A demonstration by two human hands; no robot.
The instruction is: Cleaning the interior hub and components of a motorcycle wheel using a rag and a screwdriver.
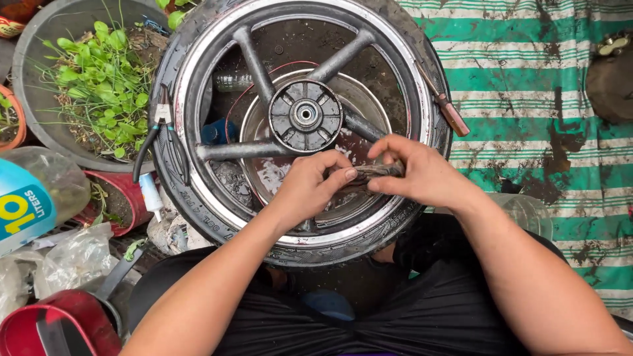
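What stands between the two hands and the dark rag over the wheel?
Nothing visible. The left hand and the right hand both pinch the dark rag directly, just above the wheel, below its hub.

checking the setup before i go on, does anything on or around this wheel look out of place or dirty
Pliers and a brown-handled tool rest loose on the tyre. The striped mat is mud-smeared. Both hands, left and right, pinch a grimy strip.
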